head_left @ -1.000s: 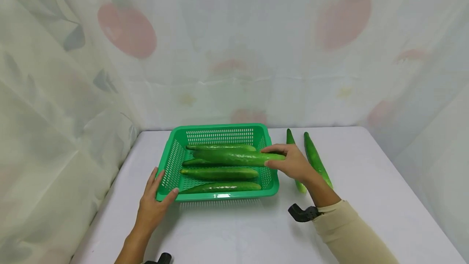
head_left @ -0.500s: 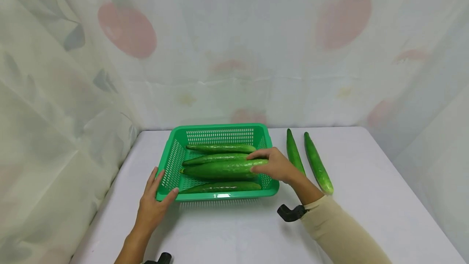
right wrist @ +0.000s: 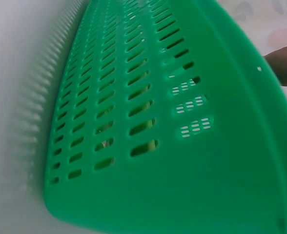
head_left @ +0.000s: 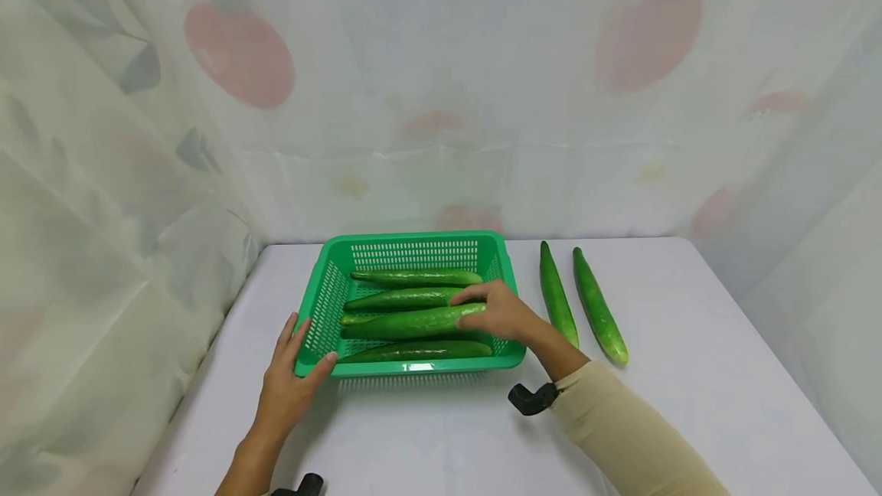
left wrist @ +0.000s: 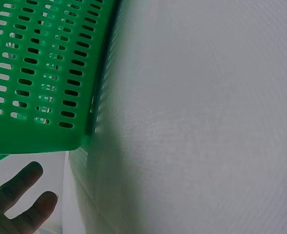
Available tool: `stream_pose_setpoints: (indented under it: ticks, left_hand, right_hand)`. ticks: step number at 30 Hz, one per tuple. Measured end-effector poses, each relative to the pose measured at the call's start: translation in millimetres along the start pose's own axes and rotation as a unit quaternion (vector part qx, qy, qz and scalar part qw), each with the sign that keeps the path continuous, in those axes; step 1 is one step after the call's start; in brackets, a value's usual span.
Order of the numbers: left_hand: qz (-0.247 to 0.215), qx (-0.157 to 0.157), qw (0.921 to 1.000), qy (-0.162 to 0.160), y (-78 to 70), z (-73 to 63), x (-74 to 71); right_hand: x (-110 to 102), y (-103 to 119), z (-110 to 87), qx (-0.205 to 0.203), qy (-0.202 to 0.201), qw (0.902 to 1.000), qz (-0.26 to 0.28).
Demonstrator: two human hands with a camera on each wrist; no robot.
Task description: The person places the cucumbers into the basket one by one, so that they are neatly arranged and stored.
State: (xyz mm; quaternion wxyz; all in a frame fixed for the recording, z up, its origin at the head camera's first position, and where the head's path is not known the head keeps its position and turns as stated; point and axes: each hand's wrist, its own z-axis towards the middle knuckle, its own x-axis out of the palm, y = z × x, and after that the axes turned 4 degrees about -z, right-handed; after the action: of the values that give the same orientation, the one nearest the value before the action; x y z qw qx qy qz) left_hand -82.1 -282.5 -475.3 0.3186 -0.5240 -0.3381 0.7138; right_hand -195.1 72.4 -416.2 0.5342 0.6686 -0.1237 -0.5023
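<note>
My right hand grips a long green cucumber by its right end, thumb on the near side and fingers on the far side. This cucumber lies low inside a green slotted plastic basket, largely covering another cucumber. Farther back in the basket are two more cucumbers, a middle one and a back one; one more lies along the front wall. At the basket's front left corner my left hand rests with spread fingers, thumb at the front rim. The left wrist view shows straight fingers below the basket corner.
To the right of the basket, two cucumbers lie on the white-covered table, a nearer one and an outer one. A pale printed curtain hangs behind the table, with another sheet at the left.
My right hand has brought the cucumber from over the basket's back half forward and down, closer to the front, shifting slightly left. The left hand has stayed at the corner.
</note>
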Motion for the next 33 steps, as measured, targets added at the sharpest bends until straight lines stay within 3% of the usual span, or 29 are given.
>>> stream_pose_setpoints:
  ticks: [23, 33]
  left_hand:
    - [0.000, 0.002, 1.0000, -0.002, 1.8, 0.4, 0.3]
    - [0.001, -0.005, 1.0000, 0.002, -1.7, 0.4, -0.3]
  right_hand:
    - [20, -8, 15.3, -0.027, 0.019, 0.9985, -0.044]
    - [20, -6, 14.3, -0.037, 0.037, 0.9979, -0.038]
